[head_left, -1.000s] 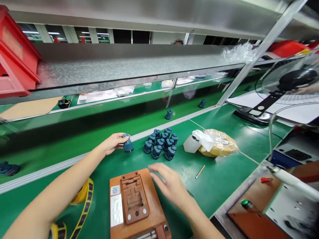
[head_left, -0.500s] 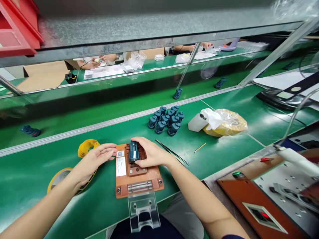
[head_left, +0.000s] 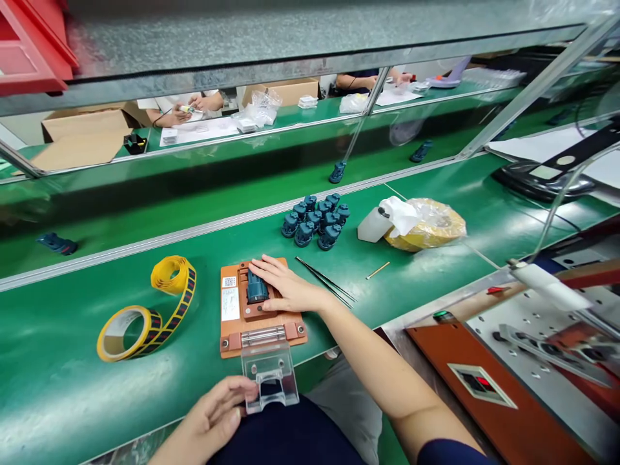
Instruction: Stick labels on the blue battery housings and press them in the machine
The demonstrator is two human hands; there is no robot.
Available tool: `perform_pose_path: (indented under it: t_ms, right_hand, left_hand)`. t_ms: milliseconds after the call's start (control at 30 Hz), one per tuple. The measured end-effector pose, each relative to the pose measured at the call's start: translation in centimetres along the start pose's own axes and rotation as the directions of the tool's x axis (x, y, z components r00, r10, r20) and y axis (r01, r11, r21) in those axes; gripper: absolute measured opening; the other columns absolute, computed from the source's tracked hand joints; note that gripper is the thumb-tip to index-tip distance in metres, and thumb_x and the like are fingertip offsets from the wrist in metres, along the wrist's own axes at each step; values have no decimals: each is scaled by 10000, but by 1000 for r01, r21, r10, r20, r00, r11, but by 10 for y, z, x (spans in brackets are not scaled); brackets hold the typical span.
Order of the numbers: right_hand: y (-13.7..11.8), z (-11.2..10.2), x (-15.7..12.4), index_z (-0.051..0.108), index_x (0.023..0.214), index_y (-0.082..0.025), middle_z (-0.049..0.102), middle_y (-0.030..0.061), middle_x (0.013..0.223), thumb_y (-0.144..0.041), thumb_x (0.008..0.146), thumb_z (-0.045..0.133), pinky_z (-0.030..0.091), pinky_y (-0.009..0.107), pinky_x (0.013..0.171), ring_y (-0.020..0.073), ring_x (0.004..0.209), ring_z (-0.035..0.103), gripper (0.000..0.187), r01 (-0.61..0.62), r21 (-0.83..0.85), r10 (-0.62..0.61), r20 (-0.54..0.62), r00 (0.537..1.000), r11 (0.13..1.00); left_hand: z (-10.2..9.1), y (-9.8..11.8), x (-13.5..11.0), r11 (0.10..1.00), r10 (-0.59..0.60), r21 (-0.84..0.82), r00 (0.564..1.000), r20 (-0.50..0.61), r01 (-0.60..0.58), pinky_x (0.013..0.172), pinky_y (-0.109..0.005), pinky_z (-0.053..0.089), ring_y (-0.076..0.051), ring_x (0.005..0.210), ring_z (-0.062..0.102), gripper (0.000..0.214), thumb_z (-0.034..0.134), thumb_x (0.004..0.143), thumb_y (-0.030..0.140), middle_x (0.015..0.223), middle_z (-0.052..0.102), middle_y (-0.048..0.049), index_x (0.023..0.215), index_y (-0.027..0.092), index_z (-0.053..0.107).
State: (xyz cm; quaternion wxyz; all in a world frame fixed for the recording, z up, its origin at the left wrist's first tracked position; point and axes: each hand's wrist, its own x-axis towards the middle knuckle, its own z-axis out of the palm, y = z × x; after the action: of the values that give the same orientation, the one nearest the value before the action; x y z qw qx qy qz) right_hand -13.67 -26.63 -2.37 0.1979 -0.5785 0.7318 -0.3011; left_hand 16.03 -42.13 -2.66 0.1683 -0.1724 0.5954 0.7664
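A dark blue plastic housing (head_left: 256, 288), shaped like a small tool battery, lies in the recess of an orange-brown fixture (head_left: 264, 321). My right hand (head_left: 288, 287) rests over its right side, fingers stretched across the top end and thumb extended along the fixture's recessed block. Hinged to the fixture's near edge, a clear plastic flap (head_left: 270, 365) hangs folded out toward my body. My left hand (head_left: 217, 410) is at the flap's left edge, fingertips touching it and thumb apart from the fingers. A white label (head_left: 230, 303) is on the fixture's left side.
A yellow label roll (head_left: 123, 332) trails its strip on the left. Beyond the fixture stand several dark blue housings (head_left: 317, 219). Tweezers (head_left: 324, 281), a cotton swab (head_left: 378, 270), a white bottle (head_left: 374, 225) and a wrapped yellow roll (head_left: 431, 223) lie right. Co-workers' hands (head_left: 191, 110) appear across the belt.
My left hand has moved from the fixture's upper left down to the clear flap. The housing sits lower in the recess, and my right hand has flattened over it. The view has shifted slightly.
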Motion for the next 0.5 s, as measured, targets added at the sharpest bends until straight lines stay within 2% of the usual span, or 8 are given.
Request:
perform_pose_path:
  t_ms: [67, 200, 300, 400, 467, 500]
  right_hand:
    - [1, 3, -2, 209, 1623, -224, 191, 75, 1693, -546, 1016, 498, 132, 546, 1263, 304, 1572, 64, 745, 10, -37, -11, -40, 999, 999]
    - [6, 10, -4, 322, 1588, -288, 281, 18, 1669, -425, 1097, 288, 148, 558, 1257, 272, 1563, 135, 511, 1, -60, -10, -135, 991, 998]
    - [6, 17, 0, 463, 1513, -295, 388, 37, 1619, -436, 1083, 353, 229, 559, 1233, 284, 1518, 256, 466, -29, -83, 7, -248, 969, 996]
    - [4, 25, 13, 609, 1364, -260, 551, 80, 1473, -454, 1024, 520, 368, 519, 1160, 286, 1374, 431, 401, -41, -130, -15, -406, 914, 991]
    - [3, 26, 23, 692, 1198, -253, 674, 75, 1279, -372, 1038, 505, 450, 464, 1078, 260, 1212, 544, 273, -59, -150, -29, -527, 849, 987]
    - [3, 26, 26, 708, 1128, -249, 708, 73, 1184, -324, 1052, 464, 473, 444, 1038, 251, 1137, 578, 267, -74, -151, -28, -579, 815, 986]
  left_hand:
    - [1, 1, 1, 999, -26, -24, 997, 76, 28, 1155, -453, 376, -321, 1308, 572, 419, 703, 847, 572, 1283, 693, -89, 1186, 328, 723]
    - [-3, 13, 5, 998, -64, -2, 992, 105, 64, 1147, -481, 358, -331, 1297, 572, 412, 696, 871, 530, 1293, 685, -117, 1199, 282, 719]
    - [-4, 19, 4, 998, -47, -27, 990, 130, 51, 1144, -487, 353, -329, 1275, 576, 444, 677, 882, 539, 1276, 684, -125, 1224, 256, 707]
    - [-5, 24, -2, 993, -44, -100, 988, 146, 59, 1074, -465, 426, -308, 1158, 639, 409, 648, 915, 494, 1220, 708, -133, 1221, 230, 711]
    - [-7, 31, -5, 978, -1, -204, 985, 171, 36, 1029, -458, 467, -310, 1125, 658, 446, 604, 941, 492, 1228, 709, -156, 1273, 207, 689]
    - [-8, 37, -5, 963, 34, -270, 983, 178, 16, 1028, -463, 474, -322, 1146, 654, 487, 571, 955, 508, 1268, 694, -170, 1316, 195, 664]
